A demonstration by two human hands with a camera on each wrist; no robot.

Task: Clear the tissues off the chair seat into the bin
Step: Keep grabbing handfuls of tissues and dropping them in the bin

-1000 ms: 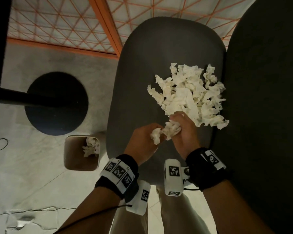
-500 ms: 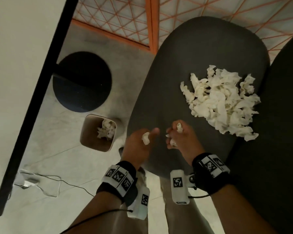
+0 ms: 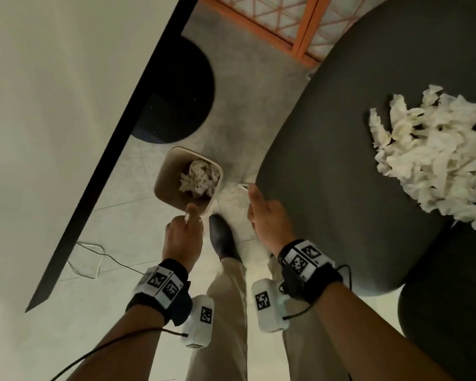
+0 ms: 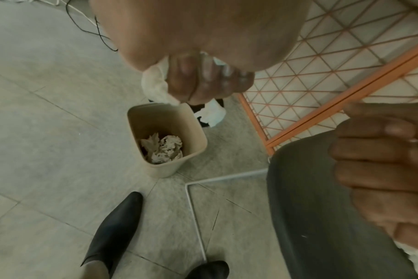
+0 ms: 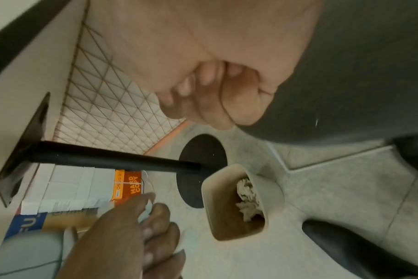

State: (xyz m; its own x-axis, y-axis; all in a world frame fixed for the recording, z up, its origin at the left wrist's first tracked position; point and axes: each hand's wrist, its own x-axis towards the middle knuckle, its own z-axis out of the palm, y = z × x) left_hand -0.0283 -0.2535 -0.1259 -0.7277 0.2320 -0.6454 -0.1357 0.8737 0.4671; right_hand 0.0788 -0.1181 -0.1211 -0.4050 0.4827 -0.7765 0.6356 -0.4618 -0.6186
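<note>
1. Both hands are leaving the tissue pile [image 3: 434, 158] on the chair seat [image 3: 341, 160] and swinging over toward the bin [image 3: 188, 178]
2. Left hand [image 3: 183, 237], just short of the bin's near rim, is closing its grip round a tissue wad [image 4: 155, 85]
3. Right hand [image 3: 267, 215], beside the bin at the seat's edge, is curling shut; whether it is carrying tissue, cannot tell
4. Bin is already holding some crumpled tissues [image 3: 199, 177]; most are still lying on the seat, well apart from the bin
</note>
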